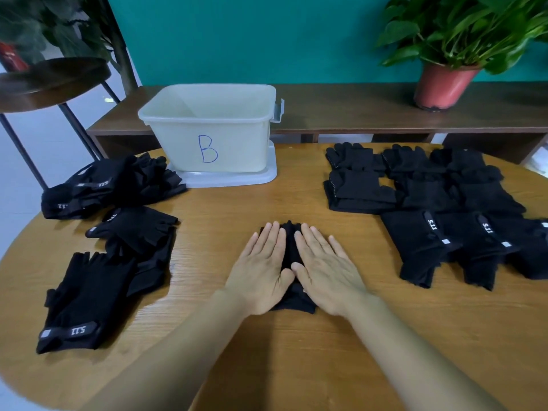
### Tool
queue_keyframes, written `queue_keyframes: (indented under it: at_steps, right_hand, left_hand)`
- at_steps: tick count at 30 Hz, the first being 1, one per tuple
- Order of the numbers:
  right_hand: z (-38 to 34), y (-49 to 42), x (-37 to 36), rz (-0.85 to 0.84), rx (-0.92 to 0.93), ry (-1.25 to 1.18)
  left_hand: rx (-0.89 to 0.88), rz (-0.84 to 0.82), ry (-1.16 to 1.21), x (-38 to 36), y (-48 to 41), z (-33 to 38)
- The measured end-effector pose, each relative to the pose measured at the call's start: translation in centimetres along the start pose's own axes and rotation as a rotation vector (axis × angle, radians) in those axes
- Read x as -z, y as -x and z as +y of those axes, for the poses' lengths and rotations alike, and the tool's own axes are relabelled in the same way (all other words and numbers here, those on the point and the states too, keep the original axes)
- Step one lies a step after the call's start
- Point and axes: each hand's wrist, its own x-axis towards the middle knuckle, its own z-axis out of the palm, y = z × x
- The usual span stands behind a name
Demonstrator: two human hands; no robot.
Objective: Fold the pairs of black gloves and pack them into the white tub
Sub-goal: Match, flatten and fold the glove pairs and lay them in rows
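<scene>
I hold my left hand (261,274) and right hand (324,271) flat, palms down, side by side, fingers straight, thumb tips together, both forearms stretched forward.

A bare lane of the round wooden table (237,203) runs up to the open white plastic tub marked B (237,137); loose black fingerless gloves (133,229) crowd its left, folded black glove stacks (430,197) its right

Bright, even light in here, with a soft sheen on the wooden counter (267,366) and only faint shadows. The wide lens bends the counter's rim at the edges. The stool (50,81) top left is smeared with blur, the potted plant (456,34) slightly soft, and the black gloves (427,197) swallow almost all detail.
</scene>
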Motion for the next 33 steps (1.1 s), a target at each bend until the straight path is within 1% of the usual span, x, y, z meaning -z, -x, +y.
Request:
queue_keyframes:
  at_steps: [3,8,11,13,15,17,19,21,22,24,29,31,33]
  right_hand:
    - [1.0,-0.2,-0.5,0.033,0.023,0.029]
    - [1.4,-0.3,-0.4,0.013,0.001,0.014]
    - [1.5,-0.2,0.0,-0.023,-0.045,-0.018]
    - [1.9,0.4,0.5,-0.037,-0.103,-0.07]
    - [2.1,1.3,1.3,0.011,-0.132,-0.122]
    - [1.6,2.3,2.2,0.091,-0.082,-0.131]
    - [0.1,3.5,2.5,0.126,0.021,-0.118]
    - [-1.3,4.3,1.5,0.081,0.098,-0.096]
    - [-1.6,4.6,0.8,0.039,0.106,-0.094]
    - [-1.3,4.7,-0.1,-0.003,0.076,-0.114]
    - [-0.4,4.7,0.1,-0.014,0.025,-0.114]
    - [-0.3,5.3,0.4,-0.017,0.024,-0.124]
    - [-0.1,6.2,0.7,0.007,0.026,-0.123]
  left_hand:
    - [0.005,0.013,-0.035,-0.3,-0.2,-0.4]
    - [0.055,0.023,-0.064,-0.4,0.3,-1.2]
    - [0.12,0.025,-0.106,-0.3,1.1,-1.8]
    - [0.162,0.036,-0.076,-0.3,2.2,-2.4]
    - [0.183,0.092,0.008,0.1,3.5,-2.9]
    - [0.117,0.155,0.067,0.9,4.7,-2.7]
    - [-0.022,0.164,0.06,1.1,5.7,-1.7]
    - [-0.148,0.17,-0.001,0.4,6.5,-0.9]
    - [-0.179,0.163,-0.025,-0.2,6.8,-0.9]
    - [-0.176,0.123,-0.022,-0.8,6.8,-1.3]
    - [-0.171,0.017,-0.007,0.9,5.7,-2.0]
    - [-0.171,0.024,0.012,1.7,5.6,-1.8]
    - [-0.186,0.073,0.02,1.8,5.7,-1.6]
